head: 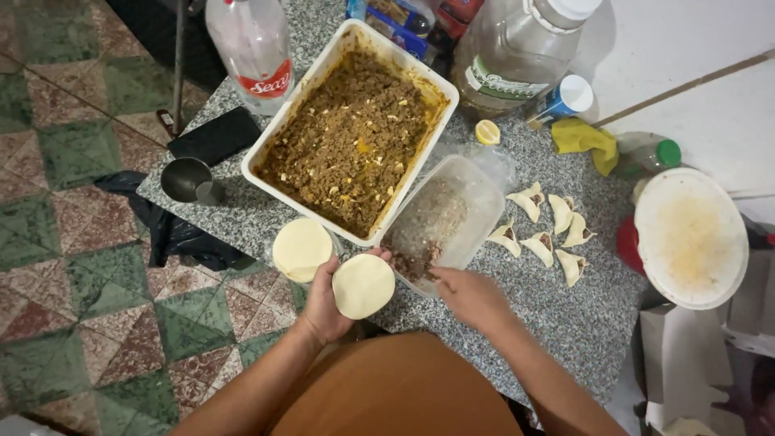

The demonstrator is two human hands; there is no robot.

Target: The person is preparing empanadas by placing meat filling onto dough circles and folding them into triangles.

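While cupped, left hand (pixel 327 303) holds dough disc (pixel 363 285), right hand (pixel 468 295) reaches into plastic tub (pixel 476 202).

Your bystanders on the tabletop (pixel 565 315):
Metal cup (pixel 187 179), black phone (pixel 215 136), lemon half (pixel 487 132), yellow cloth (pixel 588 139), six folded pastries (pixel 545 230).
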